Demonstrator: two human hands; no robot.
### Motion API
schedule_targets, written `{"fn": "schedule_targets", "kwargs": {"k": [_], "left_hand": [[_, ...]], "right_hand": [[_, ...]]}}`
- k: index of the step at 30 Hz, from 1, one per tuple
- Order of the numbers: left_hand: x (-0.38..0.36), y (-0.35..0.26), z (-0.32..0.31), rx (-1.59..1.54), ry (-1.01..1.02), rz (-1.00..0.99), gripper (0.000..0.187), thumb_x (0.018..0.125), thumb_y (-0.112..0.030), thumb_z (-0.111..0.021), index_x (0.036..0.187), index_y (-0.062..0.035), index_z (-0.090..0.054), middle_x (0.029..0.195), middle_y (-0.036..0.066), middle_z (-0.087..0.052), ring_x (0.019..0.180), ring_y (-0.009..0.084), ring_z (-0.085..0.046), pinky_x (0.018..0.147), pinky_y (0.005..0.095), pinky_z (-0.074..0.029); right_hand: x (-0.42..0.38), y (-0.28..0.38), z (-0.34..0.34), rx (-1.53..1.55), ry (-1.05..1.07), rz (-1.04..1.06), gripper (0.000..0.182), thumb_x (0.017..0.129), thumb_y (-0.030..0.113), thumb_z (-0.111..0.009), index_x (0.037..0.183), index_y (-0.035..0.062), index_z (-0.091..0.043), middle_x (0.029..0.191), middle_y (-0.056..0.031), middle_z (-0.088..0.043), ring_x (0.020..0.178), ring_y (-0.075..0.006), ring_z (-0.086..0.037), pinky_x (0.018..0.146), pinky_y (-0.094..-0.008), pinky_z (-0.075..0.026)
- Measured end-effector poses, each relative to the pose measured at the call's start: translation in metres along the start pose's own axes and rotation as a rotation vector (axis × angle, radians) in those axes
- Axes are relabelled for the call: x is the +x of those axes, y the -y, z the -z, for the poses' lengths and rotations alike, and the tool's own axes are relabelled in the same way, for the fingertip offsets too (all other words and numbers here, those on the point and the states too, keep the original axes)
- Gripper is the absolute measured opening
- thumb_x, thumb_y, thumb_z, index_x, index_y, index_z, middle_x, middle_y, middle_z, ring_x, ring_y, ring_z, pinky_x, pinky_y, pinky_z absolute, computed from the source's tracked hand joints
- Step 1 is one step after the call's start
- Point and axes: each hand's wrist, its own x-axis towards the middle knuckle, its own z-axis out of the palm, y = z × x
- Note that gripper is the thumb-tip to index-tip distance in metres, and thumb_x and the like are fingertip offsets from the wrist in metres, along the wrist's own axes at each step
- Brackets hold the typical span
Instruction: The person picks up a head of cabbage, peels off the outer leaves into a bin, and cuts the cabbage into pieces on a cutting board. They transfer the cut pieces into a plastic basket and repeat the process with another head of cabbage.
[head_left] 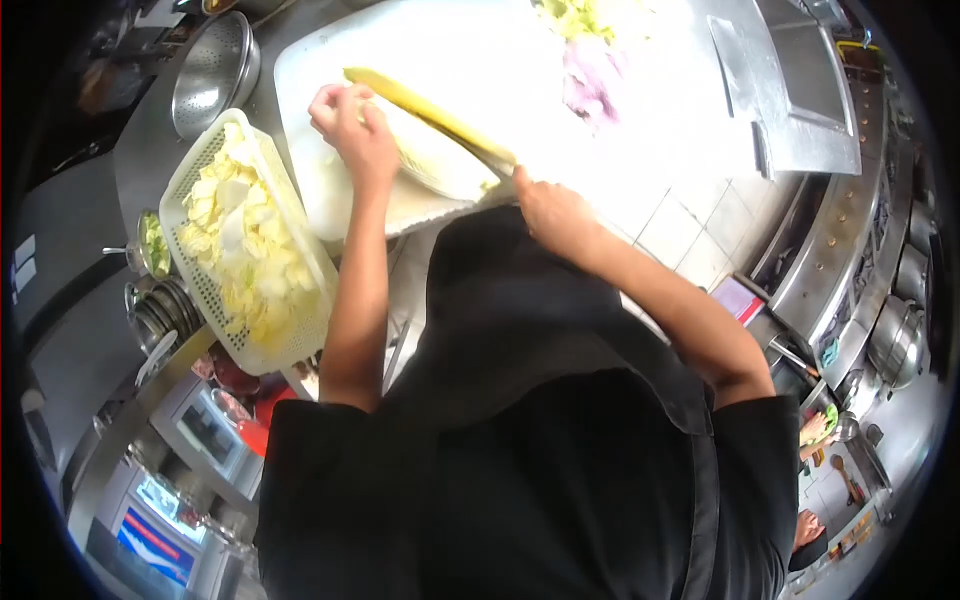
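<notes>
A pale, long napa cabbage piece (435, 155) lies on the white cutting board (318, 195). My left hand (355, 130) presses on its left end with curled fingers. At the other end of the cabbage, my right hand (555, 212) is closed around what looks like a knife handle, mostly hidden by the fingers. A long yellowish strip (430, 112), apparently the knife's blade, runs along the cabbage's far side. Beside the left forearm stands a cream perforated basket (292, 215) filled with cut cabbage leaves (245, 240).
Purple leafy pieces (595, 85) and yellow-green leaves (580, 18) lie towards the back, in glare. A metal colander (212, 75) stands behind the basket. Stove equipment (825, 255) lines the right side. Another person's hand (815, 428) shows at the lower right.
</notes>
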Motion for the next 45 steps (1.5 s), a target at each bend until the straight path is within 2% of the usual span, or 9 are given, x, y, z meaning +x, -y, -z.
{"fn": "schedule_targets", "kwargs": {"k": [4, 7, 15, 24, 28, 36, 38, 43, 45], "left_hand": [[-0.021, 0.004, 0.016, -0.089, -0.064, 0.023, 0.029, 0.082, -0.003, -0.048, 0.110, 0.0008, -0.047, 0.119, 0.019, -0.035, 0.114, 0.0330, -0.036, 0.101, 0.0427, -0.028], [-0.043, -0.003, 0.027, -0.423, -0.165, 0.628, 0.062, 0.085, -0.008, -0.060, 0.137, -0.0019, -0.026, 0.136, 0.019, -0.026, 0.129, 0.0333, -0.026, 0.108, 0.0422, -0.021], [-0.061, -0.041, 0.042, -0.565, -0.313, 0.917, 0.109, 0.072, -0.012, -0.077, 0.146, -0.0010, 0.002, 0.150, 0.023, -0.005, 0.140, 0.0328, -0.009, 0.114, 0.0414, -0.012], [-0.056, -0.050, 0.015, -0.586, -0.051, 0.869, 0.101, 0.073, -0.007, -0.065, 0.144, 0.0061, 0.005, 0.141, 0.030, -0.026, 0.128, 0.0333, -0.036, 0.105, 0.0377, -0.031], [-0.075, -0.029, 0.017, -1.041, -0.233, 0.859, 0.099, 0.070, 0.002, -0.059, 0.147, -0.0010, 0.004, 0.134, 0.023, -0.038, 0.116, 0.0301, -0.047, 0.099, 0.0368, -0.039], [-0.095, 0.000, 0.077, -1.532, 0.003, 0.892, 0.075, 0.069, -0.003, -0.054, 0.139, -0.0014, -0.027, 0.128, 0.020, -0.048, 0.112, 0.0302, -0.054, 0.092, 0.0377, -0.048], [-0.084, -0.002, 0.090, -1.410, -0.021, 0.865, 0.078, 0.068, -0.002, -0.055, 0.141, -0.0016, -0.026, 0.128, 0.020, -0.048, 0.113, 0.0302, -0.053, 0.093, 0.0379, -0.047], [-0.015, -0.030, 0.117, -0.856, 0.093, 0.761, 0.086, 0.067, 0.000, -0.058, 0.145, -0.0046, -0.022, 0.133, 0.020, -0.045, 0.120, 0.0325, -0.048, 0.099, 0.0369, -0.042], [0.002, -0.047, 0.106, 0.099, 0.226, 0.434, 0.089, 0.067, 0.002, -0.060, 0.147, -0.0134, -0.023, 0.141, 0.020, -0.036, 0.130, 0.0362, -0.037, 0.105, 0.0460, -0.034]], "right_hand": [[-0.058, -0.023, 0.044, -0.008, 0.117, -0.030, 0.032, 0.080, 0.004, -0.056, 0.108, -0.0034, -0.043, 0.066, -0.0229, -0.060, 0.064, -0.0427, -0.060, 0.058, -0.0502, -0.048], [-0.106, -0.021, 0.090, 0.035, 0.207, -0.153, 0.029, 0.083, 0.005, -0.054, 0.108, -0.0041, -0.042, 0.061, -0.0240, -0.056, 0.061, -0.0444, -0.058, 0.055, -0.0519, -0.044], [0.022, 0.042, 0.035, -0.101, -0.008, 0.109, 0.050, 0.079, 0.003, -0.051, 0.124, -0.0083, -0.033, 0.071, -0.0239, -0.062, 0.067, -0.0414, -0.062, 0.064, -0.0483, -0.051], [0.086, 0.051, 0.015, -0.140, -0.088, 0.050, 0.023, 0.086, 0.005, -0.040, 0.107, -0.0032, -0.044, 0.080, -0.0238, -0.066, 0.075, -0.0385, -0.067, 0.069, -0.0481, -0.054], [0.105, 0.044, 0.003, -0.131, -0.055, 0.026, 0.019, 0.086, 0.006, -0.041, 0.102, -0.0018, -0.046, 0.085, -0.0252, -0.066, 0.079, -0.0396, -0.067, 0.070, -0.0477, -0.053], [0.056, -0.051, -0.016, -0.056, -0.128, 0.148, 0.040, 0.087, 0.016, -0.053, 0.124, 0.0106, -0.038, 0.086, -0.0204, -0.062, 0.082, -0.0390, -0.061, 0.070, -0.0507, -0.047], [0.056, -0.041, 0.006, 0.047, -0.044, 0.094, 0.034, 0.085, 0.009, -0.052, 0.116, 0.0001, -0.040, 0.083, -0.0313, -0.059, 0.082, -0.0477, -0.057, 0.071, -0.0543, -0.043], [0.060, -0.058, 0.011, 0.024, -0.105, 0.087, 0.035, 0.085, 0.011, -0.052, 0.117, 0.0043, -0.040, 0.083, -0.0269, -0.060, 0.079, -0.0446, -0.059, 0.070, -0.0525, -0.045], [0.063, -0.075, 0.004, 0.052, -0.220, 0.156, 0.029, 0.084, 0.007, -0.052, 0.110, -0.0006, -0.041, 0.079, -0.0315, -0.059, 0.078, -0.0488, -0.057, 0.071, -0.0546, -0.044]]}}
